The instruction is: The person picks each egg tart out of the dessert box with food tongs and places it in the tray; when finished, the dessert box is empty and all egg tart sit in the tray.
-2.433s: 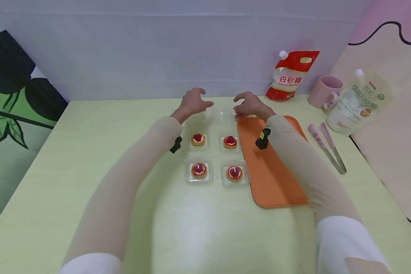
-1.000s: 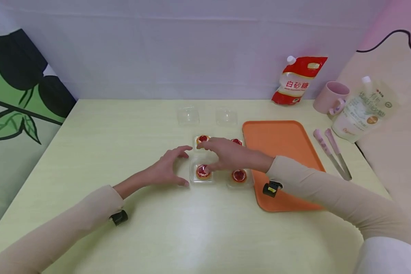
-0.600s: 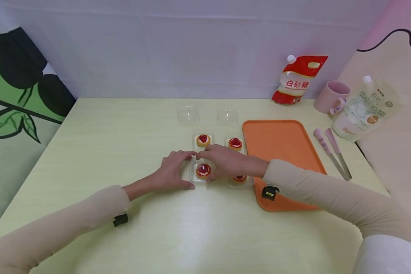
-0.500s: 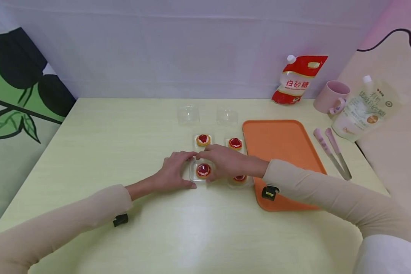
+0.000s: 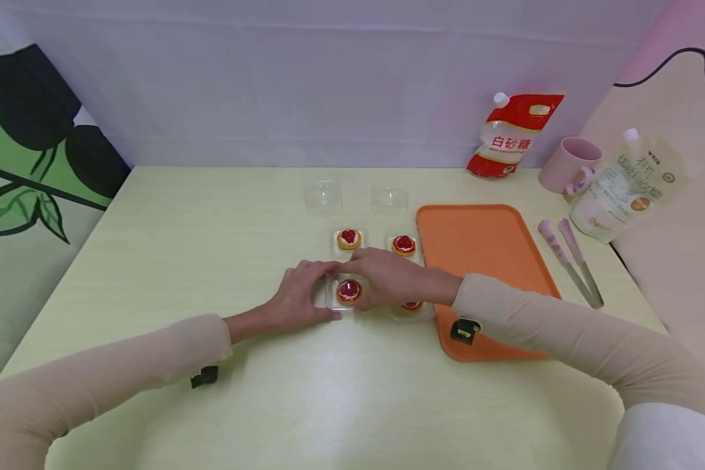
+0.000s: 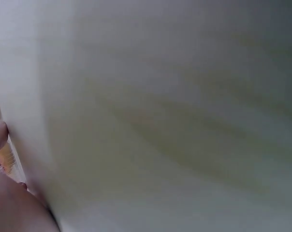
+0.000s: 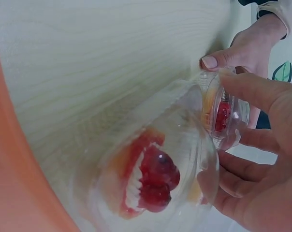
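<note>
A small fruit tart (image 5: 349, 292) sits inside a clear plastic tart box (image 5: 331, 301) under a domed lid. My left hand (image 5: 299, 297) holds the box's left side, thumb at the near edge and fingers at the far edge. From the right, my right hand (image 5: 388, 277) grips the same box; in the right wrist view its thumb (image 7: 252, 92) and fingers pinch the rim. A second lidded tart (image 7: 148, 179) stands close by, partly hidden under my right hand in the head view. Behind are two tarts on clear bases, one left (image 5: 349, 239) and one right (image 5: 403, 245).
Two clear domed lids, left (image 5: 323, 197) and right (image 5: 390, 200), lie at the back. An orange tray (image 5: 476, 241) is under my right forearm. Farther right are pink-handled utensils (image 5: 570, 261), a pink mug (image 5: 570, 164), a red sugar bag (image 5: 511, 136) and a pale pouch (image 5: 625, 186).
Both hands have come from the back lids to the front left box. One clear lid was set down at the back right. Lately the left hand has edged rightward against the box.
</note>
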`<state>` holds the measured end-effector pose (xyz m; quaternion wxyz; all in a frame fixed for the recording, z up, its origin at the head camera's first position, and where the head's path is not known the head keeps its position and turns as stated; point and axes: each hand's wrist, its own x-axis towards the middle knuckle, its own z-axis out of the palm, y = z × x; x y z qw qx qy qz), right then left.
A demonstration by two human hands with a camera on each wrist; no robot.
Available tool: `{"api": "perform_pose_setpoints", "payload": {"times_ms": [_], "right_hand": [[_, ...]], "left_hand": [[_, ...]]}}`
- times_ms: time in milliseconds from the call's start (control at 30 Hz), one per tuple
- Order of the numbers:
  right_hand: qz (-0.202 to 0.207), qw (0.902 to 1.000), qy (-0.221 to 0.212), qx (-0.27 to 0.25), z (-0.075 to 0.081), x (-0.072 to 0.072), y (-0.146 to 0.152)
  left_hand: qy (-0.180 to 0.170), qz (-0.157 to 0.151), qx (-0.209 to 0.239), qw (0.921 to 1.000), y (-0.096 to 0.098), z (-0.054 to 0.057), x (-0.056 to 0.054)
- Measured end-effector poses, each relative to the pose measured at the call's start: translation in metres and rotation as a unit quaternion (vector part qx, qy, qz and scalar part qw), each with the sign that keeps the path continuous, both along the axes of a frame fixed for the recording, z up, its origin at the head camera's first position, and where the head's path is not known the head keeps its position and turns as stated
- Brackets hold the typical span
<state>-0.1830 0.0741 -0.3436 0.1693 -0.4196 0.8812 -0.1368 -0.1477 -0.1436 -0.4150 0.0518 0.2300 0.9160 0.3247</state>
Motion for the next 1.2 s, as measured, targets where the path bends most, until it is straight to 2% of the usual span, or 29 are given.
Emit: {"api": "perform_pose_setpoints", "payload": {"times_ms": [233,500,767,933,1200], "right_hand": [[0.008,0.9999,0.006,-0.007,-0.004,0.002,0.004],[0.044,0.9965,0.071,-0.004,-0.01,0.006,0.003],[0.082,0.9888,0.124,0.01,-0.01,0.005,0.0],[0.085,0.9885,0.123,0.022,-0.01,0.004,-0.001],[0.081,0.9915,0.097,0.03,-0.01,0.0,-0.002]], "left_hand": [[0.011,0.018,0.004,0.9998,0.002,-0.002,0.0],[0.022,0.024,0.013,0.9994,0.003,-0.003,0.0],[0.023,0.019,0.013,0.9995,0.004,-0.005,-0.001],[0.015,0.019,0.012,0.9996,0.004,-0.006,-0.003],[0.007,0.018,0.013,0.9997,0.004,-0.007,-0.005]]}}
